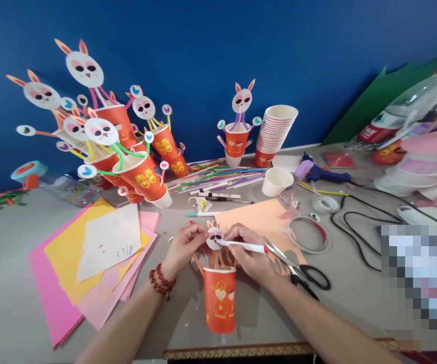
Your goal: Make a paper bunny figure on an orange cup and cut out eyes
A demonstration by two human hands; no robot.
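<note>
A white paper rabbit face (pixel 215 244) with orange ears stands above a red paper cup (pixel 220 303) on orange stems. My left hand (pixel 187 246) pinches the face's left edge between thumb and fingers. In my right hand (pixel 249 253) is a white marker (pixel 254 247) with a red end, its tip against the right side of the face. The cup stands upright near the table's front edge, printed with two cartoon figures. Just right of my right hand lie black-handled scissors (pixel 301 273), partly on orange paper (pixel 265 215).
Several finished rabbit cups (pixel 142 177) crowd the back left, and one (pixel 238 139) stands alone. Behind are stacked cups (pixel 275 134), loose coloured stems (pixel 222 177), a white cup (pixel 277 182) and a blue glue gun (pixel 324 173) with its cord. Coloured paper sheets (pixel 61 263) lie left; tape (pixel 309 235) right.
</note>
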